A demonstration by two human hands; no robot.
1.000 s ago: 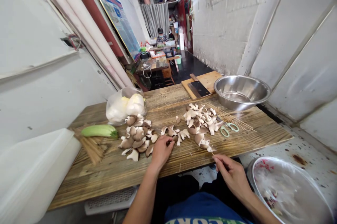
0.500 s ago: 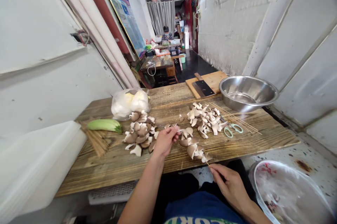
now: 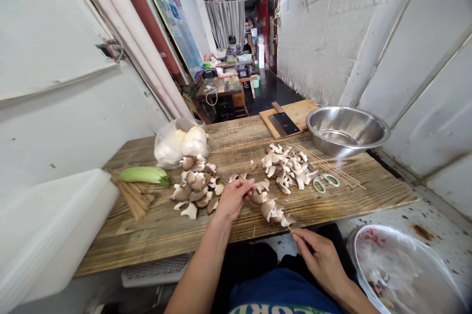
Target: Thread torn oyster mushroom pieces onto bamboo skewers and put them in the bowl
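My left hand (image 3: pixel 233 198) rests on the wooden table (image 3: pixel 155 230) with its fingers pinched on a mushroom piece at the tip of a skewer of mushrooms (image 3: pixel 271 208). My right hand (image 3: pixel 320 256) is below the table's front edge, pinching the near end of that thin bamboo skewer. Left of my left hand lies a pile of mushroom pieces (image 3: pixel 195 188). Another mushroom heap (image 3: pixel 287 166) lies to the right, farther back.
A steel bowl (image 3: pixel 346 129), a cutting board with a cleaver (image 3: pixel 283 122), green scissors (image 3: pixel 324 182) and loose skewers (image 3: pixel 332 164) sit right. A plastic bag (image 3: pixel 180 143), green vegetable (image 3: pixel 145 175) and bundled sticks (image 3: pixel 134 198) sit left. A lined basin (image 3: pixel 401 270) stands on the floor.
My left hand rose from the table and closed on a mushroom piece at the skewer's tip. The loaded skewer and my right hand shifted slightly left and nearer.
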